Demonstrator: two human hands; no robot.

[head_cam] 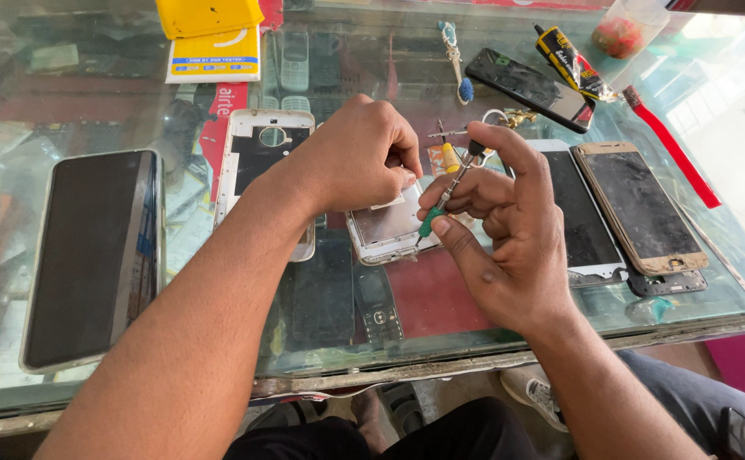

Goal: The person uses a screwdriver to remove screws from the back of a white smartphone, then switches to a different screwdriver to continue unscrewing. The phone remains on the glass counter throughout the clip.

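My left hand (pixel 357 158) presses down on an opened phone body (pixel 385 232) that lies on the glass counter (pixel 441 328), its fingers curled over the top edge. My right hand (pixel 500 226) grips a small screwdriver (pixel 447 194) with a green handle, its tip pointing down at the phone body's right edge. A white phone back cover (pixel 257 149) with a round camera hole lies just left of my left wrist.
A large dark tablet (pixel 91 255) lies at the left. Right of my hands lie a white-framed phone (pixel 581 217) and a gold phone (pixel 641 204). Farther back are a black phone (pixel 526 85), a glue tube (pixel 573 64), a red-handled brush (pixel 671 149) and a yellow box (pixel 210 17).
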